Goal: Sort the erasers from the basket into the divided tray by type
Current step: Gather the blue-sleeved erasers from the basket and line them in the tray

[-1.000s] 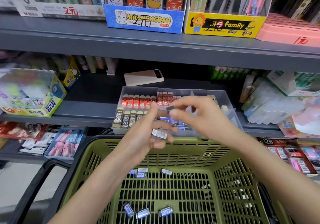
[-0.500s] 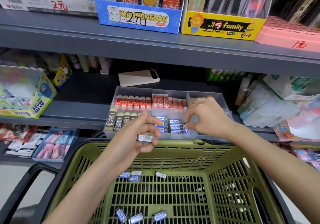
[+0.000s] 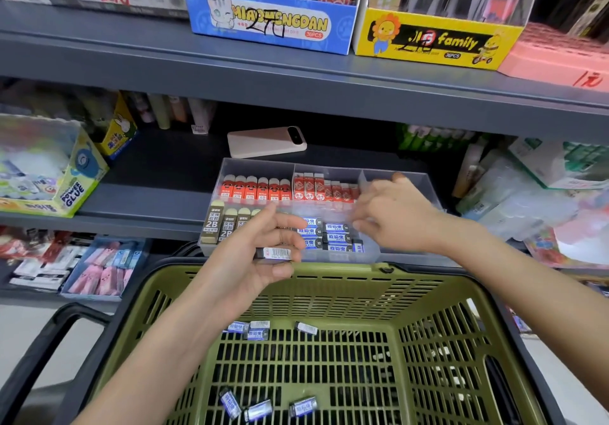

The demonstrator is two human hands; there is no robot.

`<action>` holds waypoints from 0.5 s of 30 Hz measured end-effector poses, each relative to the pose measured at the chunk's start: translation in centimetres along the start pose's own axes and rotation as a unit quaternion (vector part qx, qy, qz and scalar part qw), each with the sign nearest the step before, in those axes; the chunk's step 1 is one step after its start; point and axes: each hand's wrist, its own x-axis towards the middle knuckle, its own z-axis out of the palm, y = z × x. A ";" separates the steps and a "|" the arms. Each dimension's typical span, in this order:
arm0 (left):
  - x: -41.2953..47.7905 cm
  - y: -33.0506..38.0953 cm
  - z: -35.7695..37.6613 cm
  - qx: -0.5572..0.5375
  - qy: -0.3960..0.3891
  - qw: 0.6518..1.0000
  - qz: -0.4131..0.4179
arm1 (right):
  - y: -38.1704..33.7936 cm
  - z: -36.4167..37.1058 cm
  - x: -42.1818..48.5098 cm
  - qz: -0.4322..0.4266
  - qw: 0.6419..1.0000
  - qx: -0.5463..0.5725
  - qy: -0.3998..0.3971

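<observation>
Bright, even lighting from overhead; soft shadow beneath the upper shelf [image 3: 296, 72]; motion blur on the right hand [image 3: 398, 217]; wide-angle bending and soft focus toward the edges.

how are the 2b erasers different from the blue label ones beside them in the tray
Colour: the 2B erasers wear tan sleeves with cream tops; the blue-label erasers have blue and white labels on dark sleeves. Pose: the 2B erasers stand on end, the blue-label erasers lie flat in rows. Size: the 2B erasers look bigger. Both sit side by side in the front row of the clear divided tray.
</observation>
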 end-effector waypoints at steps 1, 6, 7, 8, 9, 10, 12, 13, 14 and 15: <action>0.0 0.1 0.0 -0.015 0.000 1.000 -0.003 | 0.1 -0.7 -0.3 0.018 0.999 0.045 0.025; 0.0 0.1 0.6 -0.056 0.002 0.998 0.000 | -2.6 -3.5 -2.5 -0.013 0.935 0.303 0.183; 0.0 0.1 0.8 -0.059 0.000 0.998 0.006 | -3.8 -4.0 -2.8 -0.037 0.926 0.322 0.192; 0.0 0.0 1.0 -0.059 -0.002 0.998 0.012 | -4.9 -4.2 -3.1 -0.055 0.924 0.325 0.194; 0.0 0.0 1.2 -0.062 -0.007 0.998 0.016 | -5.8 -4.3 -3.1 -0.068 0.927 0.313 0.193; 0.0 -0.1 1.5 -0.067 -0.013 0.998 0.017 | -6.6 -4.3 -3.0 -0.077 0.934 0.288 0.197; 0.0 -0.1 2.0 -0.076 -0.022 0.997 0.013 | -7.7 -4.0 -2.8 -0.086 0.942 0.239 0.218; -0.1 0.0 2.2 -0.076 -0.027 0.997 0.013 | -7.9 -3.9 -2.7 -0.086 0.940 0.238 0.226; -0.1 0.0 2.3 -0.070 -0.034 0.997 0.014 | -7.8 -3.8 -2.7 -0.083 0.936 0.256 0.227; -0.3 0.2 2.3 -0.057 -0.038 0.998 0.017 | -7.5 -3.8 -2.6 -0.072 0.929 0.287 0.221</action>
